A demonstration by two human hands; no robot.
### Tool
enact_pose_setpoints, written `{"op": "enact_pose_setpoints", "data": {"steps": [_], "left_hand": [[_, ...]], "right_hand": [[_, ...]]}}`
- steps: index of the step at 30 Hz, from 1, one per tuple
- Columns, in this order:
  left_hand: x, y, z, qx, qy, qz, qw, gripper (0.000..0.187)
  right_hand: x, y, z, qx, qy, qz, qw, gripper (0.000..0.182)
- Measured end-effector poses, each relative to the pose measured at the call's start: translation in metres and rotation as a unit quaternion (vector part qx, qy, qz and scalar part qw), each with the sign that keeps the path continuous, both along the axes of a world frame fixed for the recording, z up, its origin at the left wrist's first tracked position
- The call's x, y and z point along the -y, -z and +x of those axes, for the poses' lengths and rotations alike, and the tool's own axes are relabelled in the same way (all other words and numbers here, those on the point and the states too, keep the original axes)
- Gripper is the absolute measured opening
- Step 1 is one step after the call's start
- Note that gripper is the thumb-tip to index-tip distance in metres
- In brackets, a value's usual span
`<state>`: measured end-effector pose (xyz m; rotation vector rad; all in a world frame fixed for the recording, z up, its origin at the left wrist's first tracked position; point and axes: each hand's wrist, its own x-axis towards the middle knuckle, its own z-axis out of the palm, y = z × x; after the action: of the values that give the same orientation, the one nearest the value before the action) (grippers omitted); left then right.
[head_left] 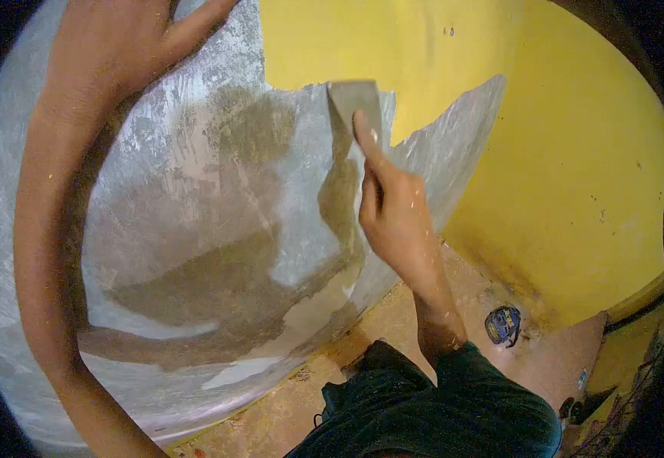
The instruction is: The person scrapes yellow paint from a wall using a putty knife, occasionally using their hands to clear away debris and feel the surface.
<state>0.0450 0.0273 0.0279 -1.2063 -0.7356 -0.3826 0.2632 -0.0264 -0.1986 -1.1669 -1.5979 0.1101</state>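
My right hand (pixel 397 198) grips a scraper (pixel 358 103), its index finger stretched along the flat metal blade. The blade's edge lies against the lower border of the yellow paint (pixel 324 46) on the wall. Around and below it the wall surface (pixel 194 175) is bare grey, with patchy brownish and whitish areas. At the upper left my left hand (pixel 114 46) rests on the grey surface, thumb stretched out to the right. The top of the frame cuts off its other fingers.
More yellow wall (pixel 576 153) stands to the right, meeting the scraped wall at a corner. On the dusty floor (pixel 377 328) lies a dark blue object with yellow markings (pixel 503 326), perhaps a bag. Cables or debris (pixel 633 397) show at the lower right.
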Motion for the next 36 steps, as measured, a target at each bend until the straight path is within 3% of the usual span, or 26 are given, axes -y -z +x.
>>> {"op": "enact_pose_setpoints", "data": {"steps": [2, 4, 7, 10, 16, 19, 21, 30, 36], "left_hand": [[0.005, 0.002, 0.005, 0.014, 0.013, -0.019, 1.000, 0.074], [0.007, 0.005, 0.007, 0.027, 0.025, -0.040, 0.999, 0.074], [0.005, 0.004, 0.006, 0.035, 0.046, -0.046, 0.997, 0.074], [0.000, 0.000, -0.001, 0.003, 0.008, -0.009, 1.000, 0.074], [0.001, 0.000, 0.001, 0.002, 0.015, -0.009, 1.000, 0.074], [0.005, 0.003, 0.007, 0.028, -0.001, -0.028, 0.999, 0.074], [0.008, 0.006, 0.009, 0.044, 0.050, -0.058, 0.996, 0.074], [0.005, 0.003, 0.004, 0.029, 0.007, -0.040, 0.999, 0.075], [0.003, 0.002, 0.002, 0.017, 0.034, -0.036, 0.999, 0.075]], "right_hand": [[0.004, 0.004, -0.002, 0.012, -0.009, -0.011, 1.000, 0.072], [0.000, 0.012, -0.010, -0.048, -0.045, 0.008, 0.998, 0.072], [-0.010, -0.009, -0.005, -0.015, -0.007, 0.038, 0.999, 0.072], [-0.001, 0.014, -0.014, -0.058, -0.049, 0.016, 0.997, 0.071], [-0.003, 0.000, -0.010, -0.021, -0.054, 0.018, 0.998, 0.072], [0.006, 0.020, -0.022, -0.039, -0.097, 0.010, 0.995, 0.073], [-0.002, 0.005, -0.018, -0.029, -0.076, 0.026, 0.996, 0.073], [-0.002, -0.003, -0.022, -0.016, -0.068, 0.036, 0.997, 0.076], [0.005, 0.001, -0.024, -0.007, -0.066, 0.021, 0.998, 0.078]]}}
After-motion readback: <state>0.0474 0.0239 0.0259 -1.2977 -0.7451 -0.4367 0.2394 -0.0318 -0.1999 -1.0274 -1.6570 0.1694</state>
